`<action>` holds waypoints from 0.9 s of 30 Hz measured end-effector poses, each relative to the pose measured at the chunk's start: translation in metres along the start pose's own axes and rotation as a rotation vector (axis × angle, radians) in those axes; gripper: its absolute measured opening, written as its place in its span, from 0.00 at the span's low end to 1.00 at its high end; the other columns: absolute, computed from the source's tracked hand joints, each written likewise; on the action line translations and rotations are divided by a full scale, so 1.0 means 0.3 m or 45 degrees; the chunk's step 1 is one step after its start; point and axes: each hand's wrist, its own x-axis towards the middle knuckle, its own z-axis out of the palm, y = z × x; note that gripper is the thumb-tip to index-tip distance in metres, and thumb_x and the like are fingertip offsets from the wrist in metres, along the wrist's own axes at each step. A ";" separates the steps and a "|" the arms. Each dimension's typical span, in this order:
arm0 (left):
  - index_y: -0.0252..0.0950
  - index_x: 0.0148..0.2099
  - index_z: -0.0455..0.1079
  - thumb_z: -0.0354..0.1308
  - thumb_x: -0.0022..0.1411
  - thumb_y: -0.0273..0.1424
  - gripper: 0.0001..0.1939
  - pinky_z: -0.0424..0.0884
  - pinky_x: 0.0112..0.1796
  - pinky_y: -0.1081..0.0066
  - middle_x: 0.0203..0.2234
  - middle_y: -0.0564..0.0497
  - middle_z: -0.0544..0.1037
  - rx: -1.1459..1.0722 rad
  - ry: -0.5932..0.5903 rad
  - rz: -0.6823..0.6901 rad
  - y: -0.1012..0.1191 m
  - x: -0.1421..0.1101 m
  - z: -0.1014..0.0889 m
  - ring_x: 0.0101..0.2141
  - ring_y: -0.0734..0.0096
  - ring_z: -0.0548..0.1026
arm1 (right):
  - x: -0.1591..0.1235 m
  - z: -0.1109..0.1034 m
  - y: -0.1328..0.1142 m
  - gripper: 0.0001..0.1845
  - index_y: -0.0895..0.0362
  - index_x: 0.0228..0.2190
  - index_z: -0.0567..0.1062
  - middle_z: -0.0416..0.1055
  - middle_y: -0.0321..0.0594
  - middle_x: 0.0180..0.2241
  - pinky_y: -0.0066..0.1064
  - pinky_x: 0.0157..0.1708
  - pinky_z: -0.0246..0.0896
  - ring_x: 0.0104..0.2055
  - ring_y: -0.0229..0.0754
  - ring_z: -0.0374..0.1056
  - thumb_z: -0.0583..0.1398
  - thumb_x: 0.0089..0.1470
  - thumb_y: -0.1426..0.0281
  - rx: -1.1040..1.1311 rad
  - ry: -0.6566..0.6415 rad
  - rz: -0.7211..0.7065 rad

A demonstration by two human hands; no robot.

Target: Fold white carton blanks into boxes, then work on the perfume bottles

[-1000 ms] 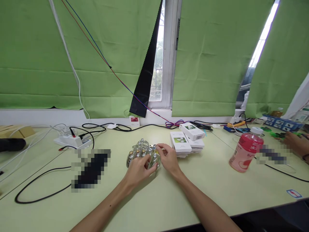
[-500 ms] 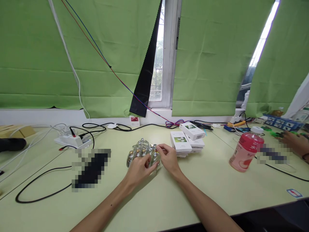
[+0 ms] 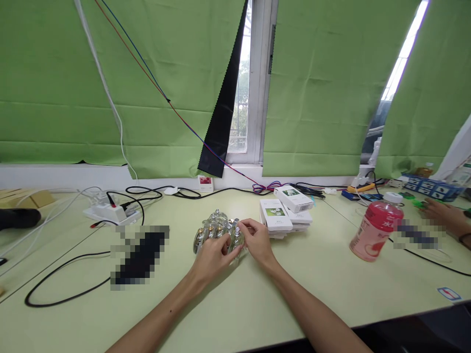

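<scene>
A cluster of several small clear glass bottles point(image 3: 213, 228) with gold and silver caps lies on the pale green table point(image 3: 257, 304). My left hand point(image 3: 212, 257) rests on the near side of the cluster, fingers curled around one bottle. My right hand point(image 3: 257, 240) is at the cluster's right edge, thumb and fingers pinched on the silver cap of a bottle. A stack of white boxes point(image 3: 285, 213) with green flower pictures lies just right of my right hand.
A pink drink bottle point(image 3: 375, 226) stands at the right. Another person's hand point(image 3: 443, 215) works at the far right. A white power strip point(image 3: 108, 212), black cables point(image 3: 69, 279) and a blurred black object point(image 3: 140, 255) lie at the left. Green blinds cover the window behind.
Both hands stay on the bottle cluster with only slight finger shifts. The other person's hand at the far right has moved a little.
</scene>
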 end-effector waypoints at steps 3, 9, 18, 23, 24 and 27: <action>0.39 0.26 0.57 0.55 0.62 0.44 0.19 0.53 0.24 0.72 0.14 0.59 0.63 0.006 -0.005 0.001 -0.003 0.000 0.001 0.18 0.76 0.59 | -0.001 0.000 -0.004 0.17 0.58 0.30 0.78 0.72 0.36 0.24 0.27 0.20 0.59 0.21 0.36 0.61 0.60 0.57 0.56 -0.022 -0.004 -0.004; 0.39 0.25 0.54 0.55 0.62 0.44 0.20 0.53 0.24 0.72 0.15 0.59 0.62 0.006 -0.013 -0.016 0.000 0.002 -0.003 0.19 0.76 0.58 | -0.005 0.001 -0.015 0.15 0.58 0.32 0.78 0.75 0.39 0.28 0.27 0.24 0.63 0.25 0.38 0.67 0.59 0.57 0.59 -0.022 -0.003 -0.045; 0.39 0.26 0.55 0.54 0.63 0.45 0.20 0.53 0.24 0.72 0.15 0.59 0.62 -0.005 -0.023 -0.033 -0.002 0.001 0.003 0.19 0.75 0.59 | -0.011 0.002 -0.021 0.13 0.58 0.33 0.78 0.77 0.41 0.32 0.29 0.31 0.67 0.30 0.40 0.71 0.59 0.59 0.61 -0.017 0.003 -0.102; 0.39 0.27 0.55 0.54 0.63 0.46 0.20 0.53 0.25 0.72 0.16 0.58 0.63 0.006 -0.041 -0.066 0.002 0.001 -0.001 0.20 0.75 0.60 | -0.010 0.001 -0.022 0.13 0.59 0.34 0.78 0.77 0.42 0.32 0.29 0.29 0.66 0.28 0.39 0.70 0.60 0.58 0.61 -0.017 -0.013 -0.127; 0.39 0.27 0.55 0.54 0.63 0.46 0.20 0.53 0.25 0.72 0.16 0.58 0.63 0.006 -0.040 -0.071 0.003 0.002 -0.002 0.20 0.75 0.60 | -0.011 0.001 -0.023 0.13 0.59 0.34 0.78 0.77 0.42 0.32 0.29 0.28 0.65 0.27 0.39 0.69 0.61 0.58 0.61 -0.021 -0.018 -0.131; 0.39 0.26 0.54 0.54 0.62 0.46 0.20 0.53 0.25 0.72 0.16 0.59 0.62 -0.002 -0.041 -0.076 0.005 0.003 -0.004 0.20 0.75 0.60 | -0.012 0.000 -0.024 0.13 0.59 0.35 0.78 0.77 0.42 0.32 0.28 0.24 0.60 0.24 0.37 0.65 0.61 0.58 0.62 -0.047 -0.026 -0.139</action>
